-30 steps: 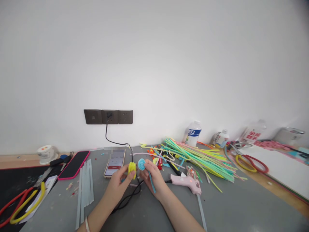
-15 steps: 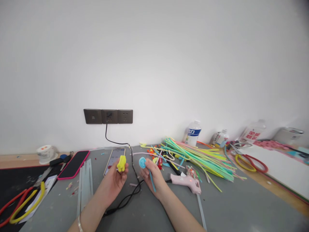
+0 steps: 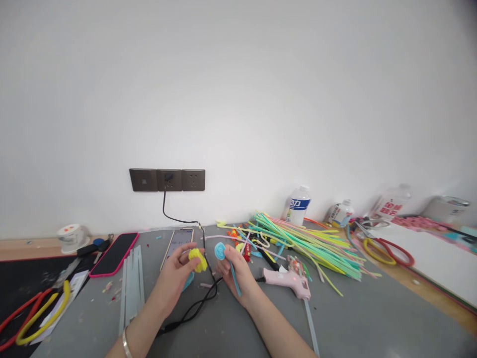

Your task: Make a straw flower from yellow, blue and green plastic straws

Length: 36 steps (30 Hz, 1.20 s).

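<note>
My left hand (image 3: 175, 276) is closed on a fuzzy yellow pipe-cleaner piece (image 3: 198, 260), pinched between thumb and fingers. A light blue bit (image 3: 189, 281) shows under that hand; whether it is joined to the yellow piece I cannot tell. In my right hand (image 3: 238, 273) is a light blue pipe cleaner (image 3: 219, 251), wound into a flat coil at the top, its straight tail hanging down across the palm. The two pieces are close but apart, held above the grey tabletop. Behind the left hand lies a phone (image 3: 178, 242) with its screen lit.
A pink glue gun (image 3: 286, 282) lies right of my hands, its black cable (image 3: 203, 301) running between them. Beyond are a pipe-cleaner bundle (image 3: 309, 243) and a bottle (image 3: 298, 206). Leftward lie grey strips (image 3: 133, 278), a pink-edged phone (image 3: 115, 254) and scissors (image 3: 40, 313).
My left hand has turned over and brought the yellow piece slightly right and down, tilting it. The light blue bit beneath now shows. My right hand and the coil have stayed put.
</note>
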{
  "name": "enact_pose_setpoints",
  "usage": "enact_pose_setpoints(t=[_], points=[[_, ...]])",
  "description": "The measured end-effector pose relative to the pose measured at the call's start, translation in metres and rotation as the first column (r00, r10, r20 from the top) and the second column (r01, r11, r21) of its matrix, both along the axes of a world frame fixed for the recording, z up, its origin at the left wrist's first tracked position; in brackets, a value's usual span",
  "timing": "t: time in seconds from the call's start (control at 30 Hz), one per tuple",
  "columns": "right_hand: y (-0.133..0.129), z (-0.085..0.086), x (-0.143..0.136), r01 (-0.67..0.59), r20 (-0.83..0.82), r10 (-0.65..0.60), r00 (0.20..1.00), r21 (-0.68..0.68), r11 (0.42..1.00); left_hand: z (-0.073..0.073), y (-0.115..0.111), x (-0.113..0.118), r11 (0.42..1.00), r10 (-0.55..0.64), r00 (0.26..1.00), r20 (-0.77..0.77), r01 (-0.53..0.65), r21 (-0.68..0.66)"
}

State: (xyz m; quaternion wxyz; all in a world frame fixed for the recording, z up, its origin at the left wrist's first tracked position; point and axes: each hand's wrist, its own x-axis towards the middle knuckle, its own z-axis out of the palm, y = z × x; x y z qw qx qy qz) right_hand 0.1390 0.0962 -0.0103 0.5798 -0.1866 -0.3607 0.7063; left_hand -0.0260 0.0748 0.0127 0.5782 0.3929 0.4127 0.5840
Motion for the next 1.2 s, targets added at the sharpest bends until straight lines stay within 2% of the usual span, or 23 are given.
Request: enact_pose_setpoints(t=[0.03,0.1,0.2,0.3,0.4,0.5,0.6,0.83,1.03,1.1,1.2], points=[[0.000,0.000,0.000,-0.004,0.001,0.004,1.000,0.005,1.000,-0.002,0.000,-0.001,0.998,0.005,0.990,-0.142,0.005,0.069],[-0.001,0.001,-0.001,-0.015,0.007,0.015,1.000,0.018,1.000,-0.004,0.000,-0.002,0.980,0.057,0.912,-0.405,0.026,0.198],[-0.003,0.002,-0.002,-0.027,0.021,0.026,0.999,0.024,0.999,-0.004,-0.003,-0.002,0.954,0.106,0.809,-0.578,0.081,0.288],[-0.004,0.000,-0.004,-0.041,0.055,0.040,0.998,0.026,0.999,-0.003,-0.007,0.000,0.949,0.083,0.773,-0.629,0.131,0.286],[-0.003,-0.007,-0.004,-0.074,0.140,0.065,0.988,0.057,0.996,-0.002,-0.008,0.002,0.936,0.118,0.724,-0.680,0.148,0.320],[-0.002,-0.013,-0.005,-0.095,0.226,0.072,0.972,0.092,0.991,-0.002,-0.008,0.003,0.927,0.143,0.708,-0.692,0.149,0.344],[-0.001,-0.015,-0.005,-0.072,0.245,0.044,0.968,0.104,0.992,-0.002,-0.008,0.003,0.910,0.161,0.690,-0.706,0.173,0.376],[-0.002,-0.011,-0.005,-0.031,0.223,0.013,0.975,0.077,0.996,-0.007,-0.007,-0.001,0.866,0.202,0.539,-0.818,0.292,0.407],[-0.001,-0.012,-0.006,-0.023,0.215,0.008,0.977,0.067,0.997,-0.006,-0.007,0.000,0.861,0.227,0.520,-0.824,0.287,0.419],[0.000,-0.013,-0.006,-0.026,0.206,0.011,0.978,0.069,0.997,-0.008,-0.006,0.000,0.836,0.255,0.515,-0.818,0.308,0.454],[0.001,-0.014,-0.006,-0.044,0.199,0.030,0.980,0.065,0.997,-0.012,-0.004,-0.002,0.756,0.317,0.539,-0.780,0.353,0.551]])
